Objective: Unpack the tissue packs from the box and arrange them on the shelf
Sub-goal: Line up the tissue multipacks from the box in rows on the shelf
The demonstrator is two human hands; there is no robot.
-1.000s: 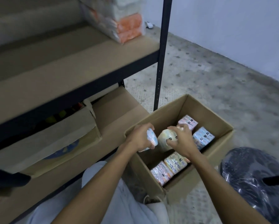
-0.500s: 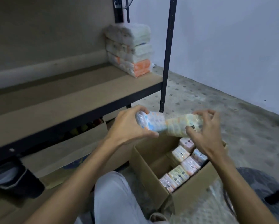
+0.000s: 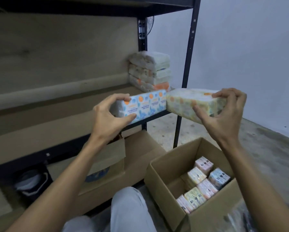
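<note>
My left hand [image 3: 109, 115] grips the left end of a blue tissue pack [image 3: 147, 106]. My right hand [image 3: 224, 113] grips the right end of a yellow tissue pack [image 3: 183, 102]. Both packs are held in the air, end to end, just in front of the brown shelf board [image 3: 56, 124]. A stack of several tissue packs [image 3: 150, 71] lies at the shelf's back right corner. Below on the floor stands the open cardboard box [image 3: 158, 180], with several more tissue packs [image 3: 202, 183] upright along its right side.
A black shelf post [image 3: 185, 77] rises just behind the held packs. Under the shelf sit other cardboard boxes [image 3: 110, 166] and a dark bin [image 3: 31, 183]. My knee [image 3: 128, 206] is at the bottom centre. Bare concrete floor [image 3: 265, 148] lies to the right, by a white wall.
Both hands lifted the two packs out of the box and up to shelf height. The view rose with them, from the box to the shelf and its stack.
</note>
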